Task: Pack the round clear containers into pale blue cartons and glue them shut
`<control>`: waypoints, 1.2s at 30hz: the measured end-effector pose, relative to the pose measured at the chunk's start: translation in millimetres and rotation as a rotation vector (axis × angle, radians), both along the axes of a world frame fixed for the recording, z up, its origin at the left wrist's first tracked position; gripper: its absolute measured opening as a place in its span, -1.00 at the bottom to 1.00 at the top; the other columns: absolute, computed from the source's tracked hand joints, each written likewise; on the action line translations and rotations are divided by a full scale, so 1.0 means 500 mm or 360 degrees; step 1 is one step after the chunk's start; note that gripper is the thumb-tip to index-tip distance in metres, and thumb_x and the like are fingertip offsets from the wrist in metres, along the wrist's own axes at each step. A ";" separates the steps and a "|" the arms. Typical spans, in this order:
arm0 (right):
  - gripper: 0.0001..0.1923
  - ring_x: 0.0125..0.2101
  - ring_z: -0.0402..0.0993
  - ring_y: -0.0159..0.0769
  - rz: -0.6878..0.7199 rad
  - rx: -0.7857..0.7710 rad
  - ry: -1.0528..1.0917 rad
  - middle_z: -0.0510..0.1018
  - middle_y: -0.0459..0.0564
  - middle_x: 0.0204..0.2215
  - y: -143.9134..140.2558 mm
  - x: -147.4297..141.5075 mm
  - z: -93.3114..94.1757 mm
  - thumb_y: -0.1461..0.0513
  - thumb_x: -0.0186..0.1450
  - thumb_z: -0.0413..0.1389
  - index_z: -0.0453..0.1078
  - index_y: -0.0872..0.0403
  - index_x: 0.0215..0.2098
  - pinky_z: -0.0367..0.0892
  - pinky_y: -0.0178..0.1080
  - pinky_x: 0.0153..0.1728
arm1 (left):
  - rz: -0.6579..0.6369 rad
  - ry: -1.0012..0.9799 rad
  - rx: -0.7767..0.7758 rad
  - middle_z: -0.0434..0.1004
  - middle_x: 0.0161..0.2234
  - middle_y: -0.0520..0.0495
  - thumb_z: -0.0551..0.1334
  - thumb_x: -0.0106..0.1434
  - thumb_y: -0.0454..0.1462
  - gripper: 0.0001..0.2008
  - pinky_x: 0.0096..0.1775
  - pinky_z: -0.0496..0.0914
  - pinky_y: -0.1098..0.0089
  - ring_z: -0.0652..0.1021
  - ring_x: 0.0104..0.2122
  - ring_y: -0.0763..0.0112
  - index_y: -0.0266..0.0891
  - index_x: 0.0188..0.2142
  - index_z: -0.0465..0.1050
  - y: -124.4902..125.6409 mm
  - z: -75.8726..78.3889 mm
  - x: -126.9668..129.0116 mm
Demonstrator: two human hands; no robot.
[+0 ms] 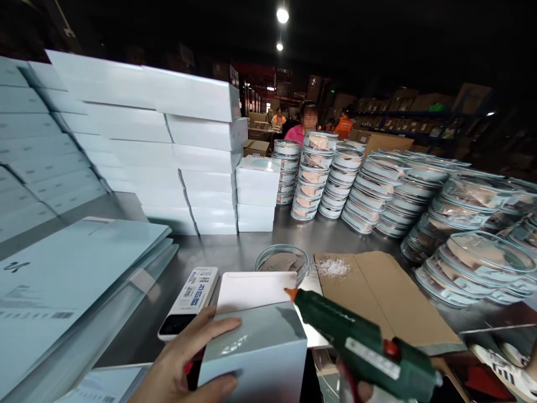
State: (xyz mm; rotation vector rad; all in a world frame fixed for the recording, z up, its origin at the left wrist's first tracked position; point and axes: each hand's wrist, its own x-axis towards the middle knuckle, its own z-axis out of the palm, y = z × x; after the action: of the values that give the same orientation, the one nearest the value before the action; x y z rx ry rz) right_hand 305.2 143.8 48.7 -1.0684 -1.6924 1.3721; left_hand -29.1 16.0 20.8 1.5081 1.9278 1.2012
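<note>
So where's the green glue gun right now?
The green glue gun sits low and right of centre in the head view, gripped by the right hand, its orange tip at the open flap of the white box.
</note>
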 end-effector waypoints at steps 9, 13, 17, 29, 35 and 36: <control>-0.71 -0.24 0.70 0.11 -0.0730 -0.0391 -0.0174 0.71 0.06 -0.47 0.133 0.119 -0.002 -0.07 0.18 0.27 0.60 -0.05 -0.34 0.57 -0.06 -0.22 | -0.0230 -0.0185 -0.0160 0.39 0.36 -0.12 0.54 0.00 -0.03 -0.37 0.29 0.25 -0.08 0.21 0.41 -0.17 0.11 0.11 0.59 -0.006 -0.047 -0.047; -0.50 -0.11 0.67 0.00 -0.0621 -0.0226 -0.0149 0.73 0.01 -0.21 0.088 0.090 -0.003 0.01 0.06 0.43 0.51 -0.18 -0.04 0.55 -0.15 -0.13 | -0.0358 -0.0087 -0.0079 0.42 0.34 -0.19 0.49 0.07 0.00 -0.41 0.21 0.36 -0.10 0.30 0.37 -0.22 0.08 0.12 0.58 0.001 -0.051 -0.052; 0.34 0.30 0.34 -0.07 0.0346 -0.0119 0.0258 0.31 0.12 0.37 0.012 -0.077 -0.010 -0.09 0.09 0.44 -0.41 -0.29 0.49 0.28 0.00 0.26 | -0.0325 -0.0155 -0.0041 0.44 0.32 -0.22 0.47 0.07 0.09 -0.44 0.23 0.33 -0.14 0.31 0.36 -0.27 0.06 0.06 0.60 0.010 -0.043 -0.027; -0.58 -0.16 0.65 -0.06 0.0723 0.0122 0.0009 0.62 0.04 -0.06 0.010 -0.129 -0.033 0.04 0.32 0.25 0.48 -0.28 0.15 0.59 -0.09 -0.16 | -0.0279 -0.0406 0.0127 0.44 -0.08 -0.10 0.28 0.27 0.21 -0.56 0.07 0.47 0.20 0.53 -0.04 0.14 0.00 -0.15 0.66 0.012 0.018 0.029; -0.24 0.04 0.60 0.00 0.0626 -0.0076 0.0282 0.38 0.00 0.34 0.027 -0.107 -0.045 -0.10 0.23 0.32 0.20 -0.46 0.35 0.42 0.05 0.14 | 0.0118 -0.0453 0.0353 0.51 0.01 -0.14 0.36 0.20 0.19 -0.57 0.09 0.45 0.23 0.53 0.06 0.07 -0.08 -0.25 0.69 0.021 0.063 -0.013; -0.20 0.00 0.63 -0.02 0.0571 -0.0195 0.0376 0.41 0.02 0.32 0.028 -0.104 -0.052 -0.11 0.23 0.31 0.15 -0.46 0.37 0.46 0.04 0.09 | 0.0325 -0.0544 0.0401 0.52 0.02 -0.14 0.37 0.20 0.17 -0.56 0.04 0.48 0.24 0.55 0.05 0.07 -0.10 -0.20 0.66 0.024 0.063 -0.018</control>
State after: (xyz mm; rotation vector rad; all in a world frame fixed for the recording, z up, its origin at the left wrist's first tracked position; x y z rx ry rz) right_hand 253.4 157.7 23.0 -0.6510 -1.6930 1.7715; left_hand -38.1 27.9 52.2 1.1396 1.7793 1.7221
